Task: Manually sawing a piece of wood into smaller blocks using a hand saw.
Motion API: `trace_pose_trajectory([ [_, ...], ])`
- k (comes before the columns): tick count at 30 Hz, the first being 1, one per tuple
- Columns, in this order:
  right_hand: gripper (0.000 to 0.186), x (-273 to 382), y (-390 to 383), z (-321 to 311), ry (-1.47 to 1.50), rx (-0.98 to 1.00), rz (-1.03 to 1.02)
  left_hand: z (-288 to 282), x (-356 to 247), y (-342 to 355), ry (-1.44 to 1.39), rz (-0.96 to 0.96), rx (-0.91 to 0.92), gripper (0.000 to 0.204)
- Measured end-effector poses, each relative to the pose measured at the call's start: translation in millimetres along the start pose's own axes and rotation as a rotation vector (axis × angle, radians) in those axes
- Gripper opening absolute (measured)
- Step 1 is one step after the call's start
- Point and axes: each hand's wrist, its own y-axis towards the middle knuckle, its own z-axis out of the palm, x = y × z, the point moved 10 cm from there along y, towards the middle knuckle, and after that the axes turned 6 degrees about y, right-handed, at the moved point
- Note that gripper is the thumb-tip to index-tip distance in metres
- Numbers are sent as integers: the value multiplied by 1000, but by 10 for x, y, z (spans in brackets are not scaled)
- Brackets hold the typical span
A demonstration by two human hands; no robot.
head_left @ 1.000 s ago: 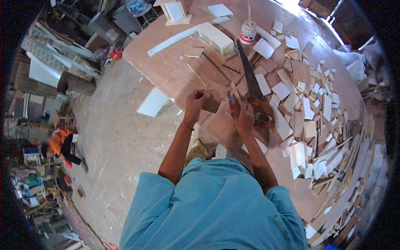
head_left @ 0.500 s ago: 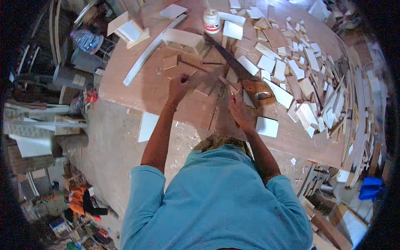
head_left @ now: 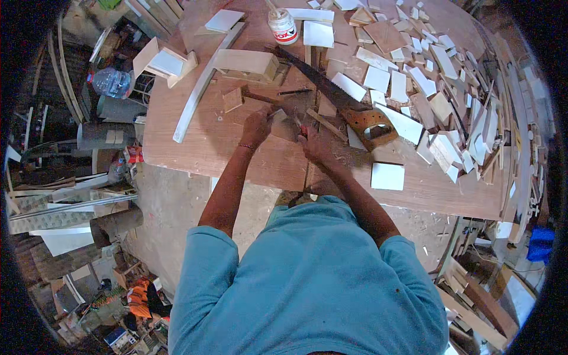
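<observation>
My left hand [head_left: 256,129] is closed around a small wooden piece [head_left: 279,116] over the near part of the wooden table [head_left: 195,148]. Close to its right, my right hand [head_left: 318,146] grips a slim tool with a red handle [head_left: 303,129]. The tool's tip points toward the wooden piece; its exact kind is too small to tell. Beyond my hands lie a hammer [head_left: 260,97] and a dark, thin pencil-like stick [head_left: 294,92]. A handsaw [head_left: 331,89] with a wooden handle rests slantwise to the right of them.
An open white jar [head_left: 282,26] with a stick in it stands at the back. Wooden box-like assemblies [head_left: 247,63] and a long pale strip [head_left: 204,89] lie at the left. Many white and wooden offcuts [head_left: 408,89] cover the right side. A white square panel [head_left: 387,176] sits near the front edge.
My right hand has moved left, toward my left hand, bringing the red-handled tool near the wooden piece. The whole view has shifted slightly.
</observation>
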Motion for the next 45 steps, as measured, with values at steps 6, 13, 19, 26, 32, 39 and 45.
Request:
trace_pose_trajectory([
  [6, 23, 72, -25, 323, -98, 276, 175, 198, -171, -77, 154, 388, -30, 20],
  [13, 28, -251, -319, 782, 1131, 74, 520, 161, -280, -99, 175, 325, 61, 23],
  [19, 39, 97, -158, 250, 5, -133, -154, 82, 167, -1, -292, -84, 182, 24],
  [26, 40, 138, 13, -509, -476, -139, 430, 70, 439, -395, -1326, -519, 283, 16],
  [32, 57, 679, 441, 187, -569, -2, -72, -559, 340, -656, -1523, -604, 25, 14],
  [39, 77, 767, 629, 1045, -608, 281, -342, -860, 867, -1085, -1489, -584, -387, 15],
  [45, 63, 1036, 610, 745, -152, 371, -140, -1043, 1215, -1277, -1481, -739, -555, 18],
])
